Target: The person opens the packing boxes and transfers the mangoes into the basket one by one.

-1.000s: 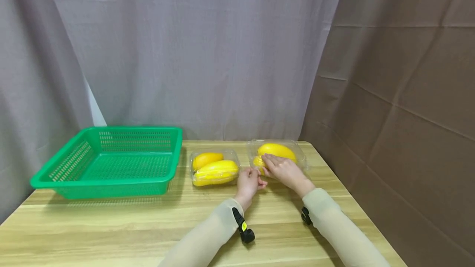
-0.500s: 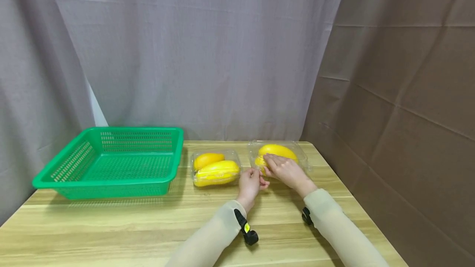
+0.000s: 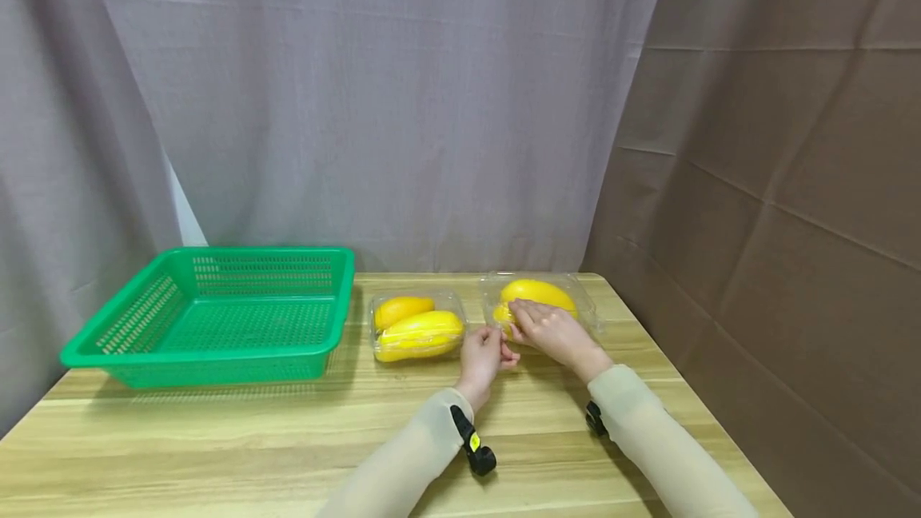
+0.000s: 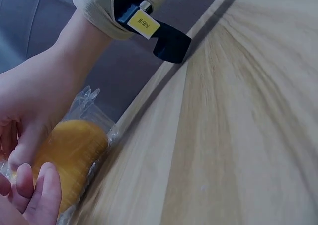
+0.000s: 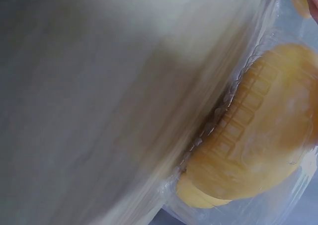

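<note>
Toward the right of the table, a clear plastic clamshell (image 3: 588,312) holds yellow mangoes (image 3: 536,291). My left hand (image 3: 480,356) pinches its near left corner with curled fingers. Across the top of the same clamshell lies my right hand (image 3: 557,334), its fingers bent over the plastic and its thumb down at the front edge, partly covering the nearer mango. In the left wrist view the left fingers (image 4: 42,195) sit close below the right thumb, beside a mango (image 4: 82,140). Close up in the right wrist view, a mango (image 5: 253,130) shows behind ridged clear plastic.
Just left of the hands stands a second clear clamshell (image 3: 459,304) with two mangoes (image 3: 420,334) inside. A green perforated basket (image 3: 216,354) with nothing in it is on the left side of the wooden table (image 3: 237,454). Grey curtains (image 3: 432,102) hang behind and on the right.
Both hands stay at the near left corner of the right clamshell with almost no movement. The whole view shifts slightly; the basket and the other clamshell keep their places.
</note>
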Action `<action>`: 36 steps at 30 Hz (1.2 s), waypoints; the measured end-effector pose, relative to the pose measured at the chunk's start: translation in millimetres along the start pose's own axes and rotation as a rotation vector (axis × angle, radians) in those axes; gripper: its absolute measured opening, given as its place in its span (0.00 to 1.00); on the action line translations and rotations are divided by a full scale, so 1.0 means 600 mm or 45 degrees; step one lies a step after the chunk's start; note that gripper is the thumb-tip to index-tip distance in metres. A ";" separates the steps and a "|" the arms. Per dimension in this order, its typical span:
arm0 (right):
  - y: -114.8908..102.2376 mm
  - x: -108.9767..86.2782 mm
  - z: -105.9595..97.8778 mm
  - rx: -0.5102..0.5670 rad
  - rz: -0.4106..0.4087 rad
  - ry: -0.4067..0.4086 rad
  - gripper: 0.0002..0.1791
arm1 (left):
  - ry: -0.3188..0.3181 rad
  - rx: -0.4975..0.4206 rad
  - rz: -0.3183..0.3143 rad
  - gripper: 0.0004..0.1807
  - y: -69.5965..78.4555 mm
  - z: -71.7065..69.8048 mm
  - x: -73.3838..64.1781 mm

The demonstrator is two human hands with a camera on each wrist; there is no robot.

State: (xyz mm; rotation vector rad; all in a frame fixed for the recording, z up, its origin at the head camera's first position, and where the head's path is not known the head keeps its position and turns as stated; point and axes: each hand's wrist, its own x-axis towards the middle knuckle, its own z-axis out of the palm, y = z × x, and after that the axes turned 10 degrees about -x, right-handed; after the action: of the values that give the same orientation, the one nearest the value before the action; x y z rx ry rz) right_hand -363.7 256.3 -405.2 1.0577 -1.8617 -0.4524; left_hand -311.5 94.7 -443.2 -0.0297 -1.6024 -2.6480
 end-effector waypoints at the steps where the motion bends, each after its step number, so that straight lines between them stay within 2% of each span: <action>1: 0.000 0.000 0.000 0.009 0.000 0.002 0.31 | -0.001 0.002 -0.004 0.11 0.000 -0.002 0.001; 7: -0.001 0.000 0.000 0.032 -0.006 -0.007 0.27 | -0.009 0.011 -0.026 0.09 0.004 -0.007 0.007; 13: 0.000 0.005 0.000 0.014 -0.032 0.011 0.24 | -0.003 -0.082 -0.038 0.09 0.007 -0.005 0.011; 17: 0.006 0.013 -0.001 0.012 -0.007 0.048 0.24 | 0.005 -0.132 -0.059 0.10 0.001 -0.008 0.012; 21: 0.022 0.027 -0.010 0.123 0.116 -0.019 0.20 | 0.010 -0.138 -0.077 0.11 -0.005 -0.013 0.010; 27: 0.068 0.063 -0.036 0.362 0.428 -0.206 0.21 | -0.022 -0.100 -0.082 0.10 -0.004 -0.012 0.000; 32: 0.112 0.089 -0.042 0.435 0.555 -0.266 0.19 | -0.089 -0.050 -0.101 0.11 0.003 -0.010 -0.017; 36: 0.140 0.094 -0.036 0.477 0.670 -0.306 0.19 | -0.121 -0.031 -0.129 0.11 0.007 -0.008 -0.034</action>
State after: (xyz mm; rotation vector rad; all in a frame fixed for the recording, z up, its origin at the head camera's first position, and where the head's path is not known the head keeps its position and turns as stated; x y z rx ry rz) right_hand -397.7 259.9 -307.4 0.7175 -2.4025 0.0888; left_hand -291.1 88.9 -442.8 -0.0788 -1.6411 -2.7821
